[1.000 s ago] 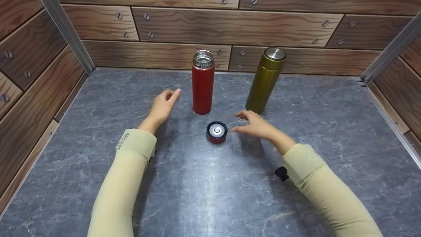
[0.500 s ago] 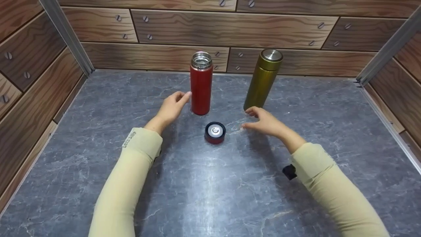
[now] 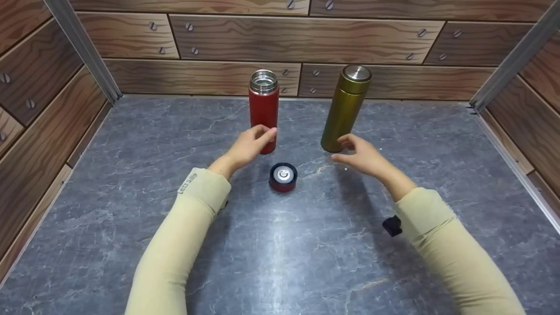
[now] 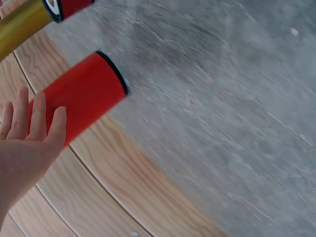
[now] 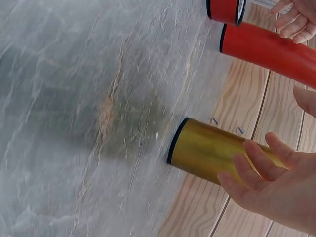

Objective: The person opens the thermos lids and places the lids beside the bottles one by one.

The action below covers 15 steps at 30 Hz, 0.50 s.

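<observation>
A red thermos bottle (image 3: 264,107) stands upright with its steel mouth uncovered. My left hand (image 3: 248,146) overlaps its lower half in the head view, fingers loosely bent and holding nothing. The left wrist view has that hand's fingers (image 4: 37,116) spread before the red wall. In front of the bottle lies its red-and-black lid (image 3: 283,177), inner side up. To the right, a gold thermos bottle (image 3: 343,113) stands capped with a steel-topped lid. My right hand (image 3: 361,155) is by its base, and its relaxed, spread fingers (image 5: 252,163) overlap the gold side in the right wrist view.
The grey marbled tabletop (image 3: 280,245) spreads beneath everything. Wood-patterned panels (image 3: 236,39) close off the back and both sides, with metal posts (image 3: 83,48) at the rear corners. A small black object (image 3: 392,225) shows at the right sleeve.
My left hand has moved right, from beside the red thermos bottle to in front of it. My right hand has moved away from the lid toward the gold thermos bottle.
</observation>
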{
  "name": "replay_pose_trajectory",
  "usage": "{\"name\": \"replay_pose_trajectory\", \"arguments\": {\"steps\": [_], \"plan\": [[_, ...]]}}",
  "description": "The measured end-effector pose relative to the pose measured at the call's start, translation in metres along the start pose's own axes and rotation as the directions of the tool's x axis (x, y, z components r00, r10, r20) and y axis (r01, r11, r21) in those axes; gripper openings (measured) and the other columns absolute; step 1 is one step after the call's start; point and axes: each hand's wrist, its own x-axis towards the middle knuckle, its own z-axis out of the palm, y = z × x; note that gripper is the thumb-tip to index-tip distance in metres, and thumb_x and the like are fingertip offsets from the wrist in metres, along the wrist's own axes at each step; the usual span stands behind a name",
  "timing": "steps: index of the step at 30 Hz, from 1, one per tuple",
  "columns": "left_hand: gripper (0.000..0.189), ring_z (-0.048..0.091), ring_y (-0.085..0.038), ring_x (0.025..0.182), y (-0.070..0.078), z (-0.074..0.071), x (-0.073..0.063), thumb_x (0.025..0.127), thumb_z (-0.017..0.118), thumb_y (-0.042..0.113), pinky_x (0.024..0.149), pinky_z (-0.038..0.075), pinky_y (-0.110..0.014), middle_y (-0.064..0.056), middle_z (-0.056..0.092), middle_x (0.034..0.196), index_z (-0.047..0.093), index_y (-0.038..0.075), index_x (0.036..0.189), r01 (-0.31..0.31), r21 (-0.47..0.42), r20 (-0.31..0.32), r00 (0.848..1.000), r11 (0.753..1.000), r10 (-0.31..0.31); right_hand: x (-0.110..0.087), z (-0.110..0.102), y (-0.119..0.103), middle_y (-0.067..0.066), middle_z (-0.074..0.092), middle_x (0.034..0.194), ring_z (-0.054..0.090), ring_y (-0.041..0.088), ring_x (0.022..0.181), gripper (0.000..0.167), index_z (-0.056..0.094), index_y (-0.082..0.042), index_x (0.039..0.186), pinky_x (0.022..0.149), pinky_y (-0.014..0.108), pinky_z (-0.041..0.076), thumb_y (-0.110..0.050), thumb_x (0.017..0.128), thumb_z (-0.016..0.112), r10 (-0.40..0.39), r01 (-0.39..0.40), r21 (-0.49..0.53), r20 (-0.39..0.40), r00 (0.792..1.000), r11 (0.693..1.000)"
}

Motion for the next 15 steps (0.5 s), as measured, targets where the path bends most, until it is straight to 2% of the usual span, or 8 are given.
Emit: {"name": "replay_pose_trajectory", "arguments": {"steps": [8,15], "plan": [[0.046,0.053,-0.019,0.100,0.011,0.015,0.010,0.096,0.043,0.045,0.093,0.043,-0.036,-0.009,0.059,0.114,0.056,0.006,0.116,-0.022,0.002,0.061,0.998,1.000,0.022,-0.005,-0.010,0.009,0.026,0.041,0.139,0.036,0.041,0.131,0.058,0.039,0.003,0.133,0.108,0.053,0.030,-0.028,0.089,0.059,0.032,-0.032,0.011,0.000,0.999,0.999],[0.049,0.053,-0.018,0.115,0.027,0.027,0.018,0.094,0.044,0.049,0.100,0.041,-0.035,-0.006,0.058,0.124,0.055,0.010,0.122,-0.049,0.053,0.095,0.994,0.997,0.044,-0.009,-0.016,0.020,0.026,0.038,0.142,0.034,0.040,0.133,0.061,0.037,0.000,0.136,0.107,0.053,0.031,-0.032,0.089,0.059,0.064,-0.064,0.020,0.015,0.998,0.998]]}}
